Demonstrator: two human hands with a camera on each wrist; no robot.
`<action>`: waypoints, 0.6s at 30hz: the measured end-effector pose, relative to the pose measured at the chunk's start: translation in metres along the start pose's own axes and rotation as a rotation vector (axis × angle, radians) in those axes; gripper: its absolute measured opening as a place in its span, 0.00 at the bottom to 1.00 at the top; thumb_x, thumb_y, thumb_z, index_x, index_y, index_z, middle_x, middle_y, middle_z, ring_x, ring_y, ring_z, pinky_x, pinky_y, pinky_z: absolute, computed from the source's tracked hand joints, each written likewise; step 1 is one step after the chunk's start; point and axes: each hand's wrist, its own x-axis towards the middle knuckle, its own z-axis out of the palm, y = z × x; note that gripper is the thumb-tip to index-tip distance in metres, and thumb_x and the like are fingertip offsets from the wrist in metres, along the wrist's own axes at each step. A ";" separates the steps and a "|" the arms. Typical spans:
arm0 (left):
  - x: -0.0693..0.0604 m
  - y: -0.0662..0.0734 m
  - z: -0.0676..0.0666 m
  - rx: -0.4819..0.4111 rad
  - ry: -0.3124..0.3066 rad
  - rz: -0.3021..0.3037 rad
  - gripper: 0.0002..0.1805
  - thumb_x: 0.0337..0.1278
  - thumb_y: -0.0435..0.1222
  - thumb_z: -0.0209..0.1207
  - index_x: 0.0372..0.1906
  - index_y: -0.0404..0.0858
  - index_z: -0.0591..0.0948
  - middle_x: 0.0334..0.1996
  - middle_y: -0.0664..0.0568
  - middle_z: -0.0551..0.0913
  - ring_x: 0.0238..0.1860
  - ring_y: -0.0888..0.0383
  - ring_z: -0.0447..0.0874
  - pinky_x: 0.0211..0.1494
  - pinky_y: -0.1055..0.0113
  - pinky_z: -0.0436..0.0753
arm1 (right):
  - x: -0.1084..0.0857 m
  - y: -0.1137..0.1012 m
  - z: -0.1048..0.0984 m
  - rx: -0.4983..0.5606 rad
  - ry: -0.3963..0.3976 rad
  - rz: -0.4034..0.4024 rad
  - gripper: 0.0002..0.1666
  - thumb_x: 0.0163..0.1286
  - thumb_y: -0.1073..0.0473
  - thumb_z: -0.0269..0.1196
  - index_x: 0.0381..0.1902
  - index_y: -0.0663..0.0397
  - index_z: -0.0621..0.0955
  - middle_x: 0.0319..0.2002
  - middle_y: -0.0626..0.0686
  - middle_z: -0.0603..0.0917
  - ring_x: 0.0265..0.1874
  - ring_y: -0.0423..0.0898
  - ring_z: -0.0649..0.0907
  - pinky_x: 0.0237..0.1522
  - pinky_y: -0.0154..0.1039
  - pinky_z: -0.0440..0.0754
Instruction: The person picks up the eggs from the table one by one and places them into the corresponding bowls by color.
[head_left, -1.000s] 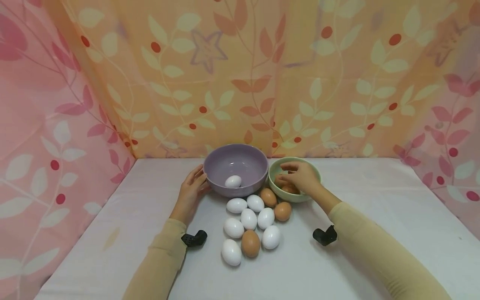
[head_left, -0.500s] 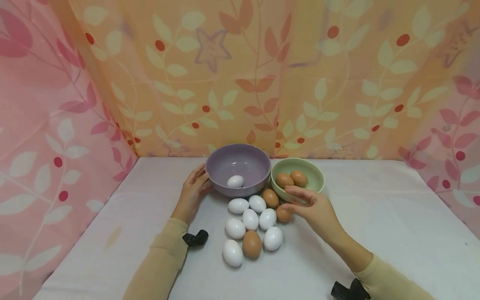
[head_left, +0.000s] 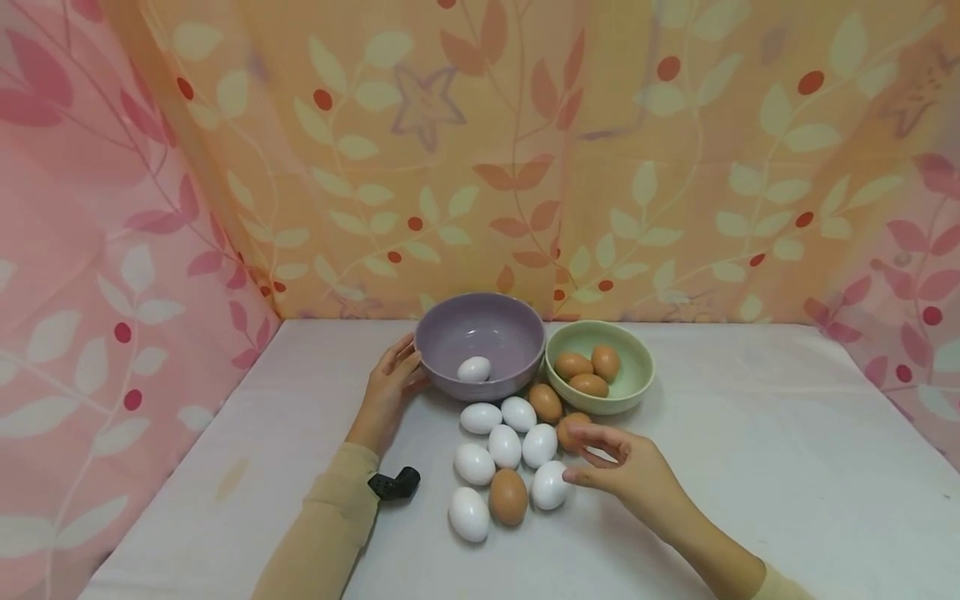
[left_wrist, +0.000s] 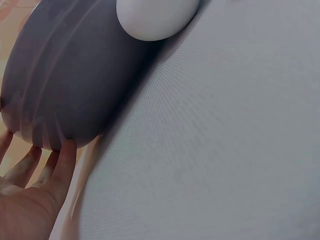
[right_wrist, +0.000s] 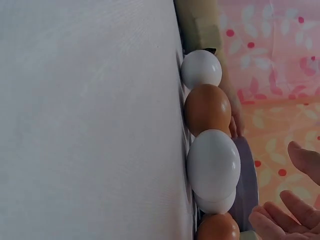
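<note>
Hovering by the near right edge of the egg group, the right hand (head_left: 636,477) has its thumb and fingers apart with nothing between them. In the head view its thumb tip overlaps a smooth, oval white egg (head_left: 551,485), but the right wrist view shows a gap between them. The left hand (head_left: 390,390), fingers extended, touches the left side of a round, glossy purple bowl (head_left: 506,333). The left wrist view shows several fingertips spread against its outer wall (from above, most are tucked out of sight). Only the head view shows inside the bowls: one white egg (head_left: 474,369) lies in the purple one, and three smooth brown eggs (head_left: 606,362) in the round, pale green bowl (head_left: 632,372). Seven white and three brown eggs lie on the white-covered table (head_left: 750,433) in front of both.

A second ago the right hand was over the green bowl; half a second ago it was at that bowl's front edge, with just two brown eggs visible inside. Now it is closer to the person.
</note>
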 end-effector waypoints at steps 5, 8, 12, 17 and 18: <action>0.000 0.003 0.002 0.006 -0.003 -0.001 0.28 0.74 0.39 0.52 0.75 0.47 0.64 0.73 0.50 0.66 0.56 0.55 0.79 0.59 0.64 0.81 | 0.001 0.006 -0.002 0.004 -0.048 -0.031 0.34 0.55 0.61 0.75 0.58 0.71 0.78 0.60 0.65 0.80 0.62 0.57 0.80 0.58 0.36 0.81; -0.001 0.002 0.001 -0.001 -0.002 -0.003 0.28 0.75 0.38 0.52 0.75 0.47 0.64 0.73 0.50 0.66 0.56 0.55 0.79 0.59 0.64 0.81 | 0.001 0.011 -0.001 -0.031 -0.078 -0.035 0.34 0.56 0.60 0.75 0.58 0.70 0.78 0.60 0.65 0.80 0.63 0.59 0.79 0.60 0.36 0.80; -0.001 0.002 0.001 -0.005 -0.002 -0.006 0.28 0.74 0.38 0.53 0.75 0.47 0.64 0.73 0.50 0.66 0.54 0.57 0.80 0.59 0.65 0.81 | 0.001 0.015 0.001 -0.058 -0.087 -0.020 0.35 0.55 0.58 0.76 0.58 0.69 0.78 0.60 0.63 0.81 0.64 0.59 0.78 0.61 0.37 0.79; 0.000 0.003 0.004 -0.003 0.001 -0.004 0.28 0.74 0.37 0.52 0.75 0.46 0.64 0.73 0.49 0.66 0.54 0.57 0.80 0.57 0.67 0.82 | 0.001 0.015 0.000 -0.049 -0.095 -0.004 0.34 0.56 0.59 0.76 0.58 0.70 0.78 0.59 0.63 0.82 0.64 0.60 0.78 0.60 0.36 0.81; 0.001 0.003 0.005 -0.005 0.000 -0.004 0.28 0.74 0.37 0.52 0.75 0.46 0.64 0.73 0.49 0.66 0.54 0.57 0.80 0.56 0.67 0.82 | 0.001 0.015 -0.001 -0.050 -0.099 -0.001 0.34 0.56 0.59 0.76 0.58 0.70 0.79 0.59 0.63 0.82 0.64 0.60 0.78 0.59 0.36 0.81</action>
